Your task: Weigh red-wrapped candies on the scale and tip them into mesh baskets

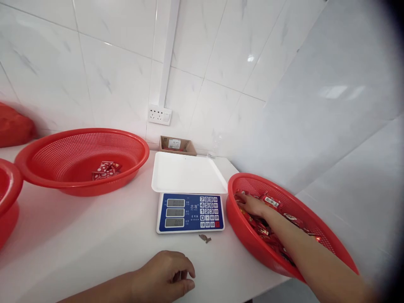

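My right hand (254,206) reaches into the red mesh basket (311,219) at the right and lies among several red wrapped candies (272,202); its fingers are down in the pile, so their grip is hidden. On the white counter near the front edge rests my left hand (167,275), fingers curled loosely with nothing visible in them. Between both hands stands a digital scale (190,212) with a bare white weighing tray (187,173) and a blue keypad panel.
A large red basket (47,147) at the left holds a few red candy packets (105,169). Another red basin (8,185) is cut off at the far left. A small cardboard box (176,146) and a wall socket (159,114) sit behind the scale. A small scrap (205,238) lies before it.
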`<state>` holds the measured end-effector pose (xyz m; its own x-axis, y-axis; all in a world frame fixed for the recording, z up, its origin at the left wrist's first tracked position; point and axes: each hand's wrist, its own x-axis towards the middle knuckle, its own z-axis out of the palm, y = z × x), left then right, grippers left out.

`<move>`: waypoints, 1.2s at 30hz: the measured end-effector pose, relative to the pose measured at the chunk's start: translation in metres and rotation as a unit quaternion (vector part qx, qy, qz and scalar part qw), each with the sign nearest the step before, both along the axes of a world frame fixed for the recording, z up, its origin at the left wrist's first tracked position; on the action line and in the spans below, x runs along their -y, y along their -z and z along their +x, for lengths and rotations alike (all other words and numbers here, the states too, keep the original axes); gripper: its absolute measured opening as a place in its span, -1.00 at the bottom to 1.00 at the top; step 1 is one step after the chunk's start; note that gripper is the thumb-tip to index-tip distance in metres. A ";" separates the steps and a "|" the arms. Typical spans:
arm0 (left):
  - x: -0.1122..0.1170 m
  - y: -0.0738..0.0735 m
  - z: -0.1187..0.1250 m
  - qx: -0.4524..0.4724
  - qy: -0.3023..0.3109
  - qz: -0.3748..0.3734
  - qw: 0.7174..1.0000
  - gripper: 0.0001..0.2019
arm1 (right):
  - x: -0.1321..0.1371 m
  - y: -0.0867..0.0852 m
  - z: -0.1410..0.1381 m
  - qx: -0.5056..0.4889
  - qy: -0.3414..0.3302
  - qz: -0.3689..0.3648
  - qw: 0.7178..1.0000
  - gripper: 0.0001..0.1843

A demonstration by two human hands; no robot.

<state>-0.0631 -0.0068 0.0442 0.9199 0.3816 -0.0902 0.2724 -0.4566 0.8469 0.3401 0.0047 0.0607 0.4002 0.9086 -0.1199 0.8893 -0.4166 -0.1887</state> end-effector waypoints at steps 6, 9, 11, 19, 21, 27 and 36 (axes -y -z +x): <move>0.000 0.002 0.001 -0.003 -0.009 0.009 1.000 -0.78 | 0.003 -0.002 -0.001 -0.085 0.033 0.048 0.995 -0.65; 0.000 0.003 0.001 0.001 -0.009 0.013 1.000 -0.78 | 0.008 -0.007 -0.003 -0.132 0.050 0.089 0.986 -0.70; 0.001 0.003 0.001 0.000 -0.011 0.014 1.000 -0.77 | 0.011 -0.012 -0.004 -0.165 0.063 0.115 0.977 -0.75; -0.001 0.000 0.003 -0.011 -0.008 0.011 1.000 -0.76 | 0.015 -0.039 -0.003 -0.285 0.134 0.235 0.920 -0.72; -0.002 0.001 0.003 -0.007 -0.002 0.012 1.000 -0.75 | 0.015 -0.050 -0.007 -0.323 0.140 0.261 0.899 -0.73; -0.005 0.009 0.003 0.026 0.010 0.035 0.999 -0.75 | 0.008 -0.087 -0.036 -0.384 0.094 0.315 0.862 -0.71; -0.009 0.022 0.003 0.073 0.042 0.051 0.995 -0.74 | -0.041 -0.089 -0.120 -0.401 -0.001 0.211 0.891 -0.68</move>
<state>-0.0605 0.0026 0.0223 0.9497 0.3022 0.0824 0.1065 -0.5589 0.8223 0.2198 0.0455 0.1494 0.3388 0.9408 -0.0136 0.3982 -0.1565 -0.9038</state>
